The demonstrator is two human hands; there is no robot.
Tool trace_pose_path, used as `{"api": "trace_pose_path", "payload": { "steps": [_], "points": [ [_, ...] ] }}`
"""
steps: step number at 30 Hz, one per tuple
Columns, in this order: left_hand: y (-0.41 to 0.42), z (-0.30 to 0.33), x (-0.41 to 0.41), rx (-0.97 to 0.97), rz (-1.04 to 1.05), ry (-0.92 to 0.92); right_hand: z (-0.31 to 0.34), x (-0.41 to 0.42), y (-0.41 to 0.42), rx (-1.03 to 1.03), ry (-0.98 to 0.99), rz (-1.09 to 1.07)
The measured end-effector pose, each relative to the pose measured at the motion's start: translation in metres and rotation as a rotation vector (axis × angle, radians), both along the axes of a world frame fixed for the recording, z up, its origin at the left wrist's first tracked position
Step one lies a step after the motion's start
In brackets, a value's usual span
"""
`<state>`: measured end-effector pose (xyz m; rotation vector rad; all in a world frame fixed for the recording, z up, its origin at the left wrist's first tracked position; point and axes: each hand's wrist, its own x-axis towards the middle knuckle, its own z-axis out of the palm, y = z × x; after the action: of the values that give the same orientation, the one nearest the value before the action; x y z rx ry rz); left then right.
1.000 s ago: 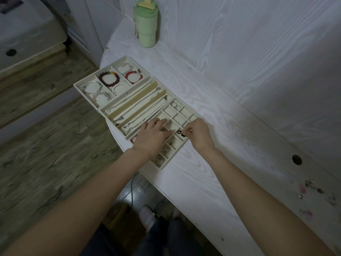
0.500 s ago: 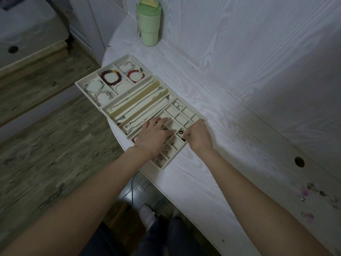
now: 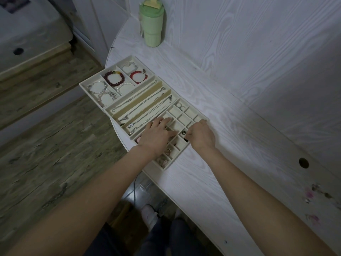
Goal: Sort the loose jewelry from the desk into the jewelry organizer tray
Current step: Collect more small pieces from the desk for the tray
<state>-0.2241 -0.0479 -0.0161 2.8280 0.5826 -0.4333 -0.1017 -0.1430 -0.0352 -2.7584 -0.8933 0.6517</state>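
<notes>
1. White desk, cream jewelry organizer tray at its left edge
2. Left hand flat on small compartments, unmoved
3. Right hand curled, grip unclear, shifted slightly nearer
4. Dark stud now lying in compartment; placement apparently done

We see cream compartmented jewelry organizer tray flat on desk edge: beaded bracelets far end, silver chains middle, small black round piece in grid cell.
</notes>
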Motion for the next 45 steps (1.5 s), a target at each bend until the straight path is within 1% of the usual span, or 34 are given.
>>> {"api": "trace_pose_path", "payload": {
  "steps": [7, 12, 20, 34, 38, 42, 45],
  "points": [
    [0.002, -0.001, 0.000, -0.004, -0.005, 0.005, 0.002, -0.001, 0.006, -0.075, 0.029, -0.075],
    [0.002, 0.002, 0.001, -0.013, -0.010, 0.020, 0.003, 0.000, 0.007, -0.074, 0.072, -0.110],
    [0.004, 0.005, 0.001, -0.034, -0.009, 0.031, 0.005, -0.003, 0.008, -0.107, 0.041, -0.090],
    [0.002, 0.009, 0.000, -0.048, -0.017, 0.032, 0.006, -0.002, 0.008, -0.115, 0.080, -0.124],
    [0.001, 0.013, 0.000, -0.055, -0.031, 0.055, 0.007, -0.003, 0.006, -0.086, 0.099, -0.139],
    [0.000, 0.014, 0.001, -0.042, -0.031, 0.061, 0.008, -0.001, 0.000, -0.003, 0.120, -0.209],
    [-0.009, 0.015, 0.007, -0.042, -0.050, 0.016, 0.016, -0.001, -0.018, 0.060, 0.095, -0.217]
  ]
}}
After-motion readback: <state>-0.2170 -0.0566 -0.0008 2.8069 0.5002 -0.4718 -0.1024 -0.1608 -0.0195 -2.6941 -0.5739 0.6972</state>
